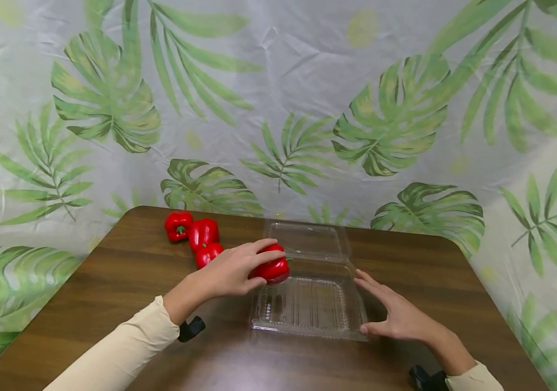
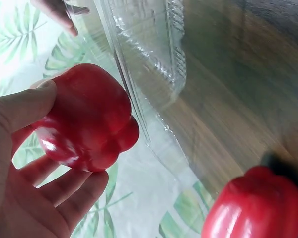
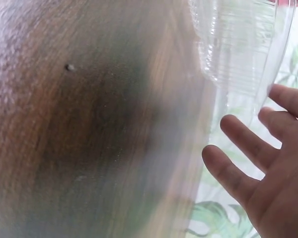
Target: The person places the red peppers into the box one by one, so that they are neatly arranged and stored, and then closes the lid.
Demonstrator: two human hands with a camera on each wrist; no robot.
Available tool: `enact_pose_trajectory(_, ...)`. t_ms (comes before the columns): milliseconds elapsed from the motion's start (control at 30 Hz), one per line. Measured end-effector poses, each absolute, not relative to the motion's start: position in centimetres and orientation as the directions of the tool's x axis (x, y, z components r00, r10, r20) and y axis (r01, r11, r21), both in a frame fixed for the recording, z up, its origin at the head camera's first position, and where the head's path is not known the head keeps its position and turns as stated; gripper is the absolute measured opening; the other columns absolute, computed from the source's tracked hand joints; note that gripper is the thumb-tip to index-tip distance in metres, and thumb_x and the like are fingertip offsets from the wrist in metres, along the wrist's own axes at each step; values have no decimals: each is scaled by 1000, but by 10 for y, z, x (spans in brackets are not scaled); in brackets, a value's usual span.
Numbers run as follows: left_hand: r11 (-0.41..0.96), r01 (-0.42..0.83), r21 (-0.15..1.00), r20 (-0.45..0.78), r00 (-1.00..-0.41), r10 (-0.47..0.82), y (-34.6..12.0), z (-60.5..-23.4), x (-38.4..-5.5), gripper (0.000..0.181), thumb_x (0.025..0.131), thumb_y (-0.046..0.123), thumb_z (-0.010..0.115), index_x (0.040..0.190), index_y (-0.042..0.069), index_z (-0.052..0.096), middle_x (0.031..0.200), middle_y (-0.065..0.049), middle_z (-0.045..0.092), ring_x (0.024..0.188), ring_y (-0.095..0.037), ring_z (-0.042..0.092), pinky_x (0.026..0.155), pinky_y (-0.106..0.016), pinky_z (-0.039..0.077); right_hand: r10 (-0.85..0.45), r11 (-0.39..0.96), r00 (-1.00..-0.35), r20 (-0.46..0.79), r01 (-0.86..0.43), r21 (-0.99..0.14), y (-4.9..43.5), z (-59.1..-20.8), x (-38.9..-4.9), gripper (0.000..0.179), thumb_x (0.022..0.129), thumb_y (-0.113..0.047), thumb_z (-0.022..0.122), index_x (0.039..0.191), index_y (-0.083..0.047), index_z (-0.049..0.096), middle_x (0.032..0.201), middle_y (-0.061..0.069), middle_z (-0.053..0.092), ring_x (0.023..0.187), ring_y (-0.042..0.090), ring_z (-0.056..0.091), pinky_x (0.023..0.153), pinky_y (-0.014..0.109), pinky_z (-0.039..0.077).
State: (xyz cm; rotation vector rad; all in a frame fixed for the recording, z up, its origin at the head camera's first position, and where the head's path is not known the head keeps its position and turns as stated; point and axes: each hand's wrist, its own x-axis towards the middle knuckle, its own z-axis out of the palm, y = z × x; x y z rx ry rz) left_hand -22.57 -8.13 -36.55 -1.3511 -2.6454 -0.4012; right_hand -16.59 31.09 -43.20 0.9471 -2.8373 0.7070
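Note:
My left hand point(image 1: 236, 267) grips a red bell pepper point(image 1: 274, 267) above the left side of a clear plastic clamshell container point(image 1: 308, 304). In the left wrist view the thumb and fingers curl round this bell pepper point(image 2: 89, 119), its lobed end turned toward the container wall point(image 2: 124, 64). The container lies with its lid point(image 1: 308, 239) folded back, away from me. At its right edge is my right hand point(image 1: 398, 315), fingers spread and extended. In the right wrist view the fingertips point(image 3: 228, 124) are beside the container's side point(image 3: 238, 54); whether they all touch it I cannot tell.
Several more red bell peppers point(image 1: 203, 233) sit in a cluster at the back left of the brown wooden table point(image 1: 127, 271). A leaf-patterned cloth point(image 1: 303, 98) hangs behind the table's far edge. Both wrists carry dark straps point(image 1: 191, 329).

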Motion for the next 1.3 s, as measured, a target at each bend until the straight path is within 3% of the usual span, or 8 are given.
enact_pose_trajectory(333, 541, 822, 179, 215, -569, 794, -62, -370, -230, 63, 87, 25, 75, 145, 22, 50, 152, -9, 46, 124, -28, 60, 89, -45, 59, -565, 684, -800, 203, -592, -426, 311, -432, -167, 94, 78, -36, 82, 153, -6, 35, 162, 19, 29, 138, 42, 43, 95, 69, 42)
enact_pose_trajectory(567, 543, 818, 190, 185, -573, 798, -43, -378, -235, 61, 89, 27, 72, 145, 25, 49, 153, -6, 45, 123, -28, 61, 91, -44, 58, -561, 682, -802, 205, -588, -435, 310, -431, -167, 94, 77, -34, 82, 153, -5, 35, 166, 6, 23, 137, 44, 43, 94, 69, 43)
enact_pose_trajectory(800, 561, 795, 229, 161, -600, 784, -30, -386, -238, 61, 89, 28, 72, 146, 24, 49, 152, -5, 45, 122, -27, 62, 93, -42, 58, -561, 671, -803, 200, -583, -458, 308, -433, -169, 94, 77, -32, 82, 152, -3, 35, 161, 22, 29, 136, 50, 41, 97, 74, 38)
enact_pose_trajectory(1033, 578, 770, 271, 140, -625, 768, -25, -389, -240, 61, 89, 27, 72, 145, 24, 49, 153, -6, 45, 123, -29, 61, 94, -45, 57, -559, 673, -806, 195, -578, -462, 309, -434, -169, 94, 77, -33, 82, 152, -3, 35, 160, 25, 29, 137, 48, 41, 97, 74, 38)
enact_pose_trajectory(1300, 589, 773, 235, 108, -623, 775, -14, -395, -244, 60, 90, 29, 71, 146, 25, 49, 152, -5, 46, 124, -26, 60, 96, -45, 56, -564, 692, -802, 195, -588, -419, 307, -431, -169, 93, 78, -35, 82, 152, -2, 36, 160, 23, 30, 136, 45, 44, 96, 67, 43)
